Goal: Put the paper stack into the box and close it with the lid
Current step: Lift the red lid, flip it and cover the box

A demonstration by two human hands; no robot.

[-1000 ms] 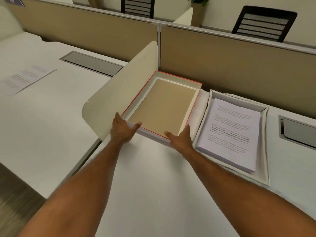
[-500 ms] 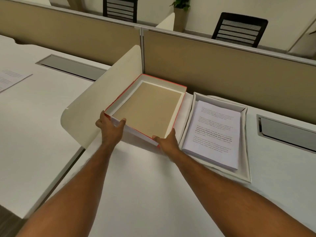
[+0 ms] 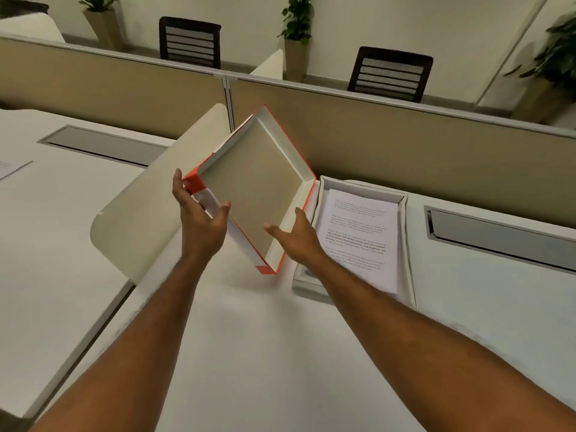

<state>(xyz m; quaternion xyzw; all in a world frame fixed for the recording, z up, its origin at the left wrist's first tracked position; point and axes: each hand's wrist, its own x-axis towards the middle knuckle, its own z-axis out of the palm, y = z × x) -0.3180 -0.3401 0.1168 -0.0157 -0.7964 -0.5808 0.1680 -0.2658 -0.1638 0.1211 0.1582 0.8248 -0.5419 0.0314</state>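
- Two bare forearms reach up from the bottom of the frame across the white table (image 3: 243, 353), meeting at the lid in the middle.
- The left hand (image 3: 199, 219) grips the lid's near-left corner, fingers curled under the red outside and thumb over the rim.
- The right hand (image 3: 296, 235) lies open-palmed against the lid's near-right edge; whether those fingers clamp it or only steady it cannot be told.
- The red-edged lid (image 3: 255, 194) is now off the table, tilted and turned so one corner points down at centre frame, its brown inside facing the camera. Half a second ago it lay nearly flat with only the near edge raised, so the lift has just happened.
- Just right of it, the white box (image 3: 410, 244) rests on the table with the paper stack (image 3: 358, 238) already inside, printed side up.
- That leaves only the closing, as I judge it: the lid has to be flipped open-side down and squared over the box rim.
- Behind stand a rounded cream divider (image 3: 149, 213), left of centre, and a tan partition (image 3: 405, 151) across the upper frame.
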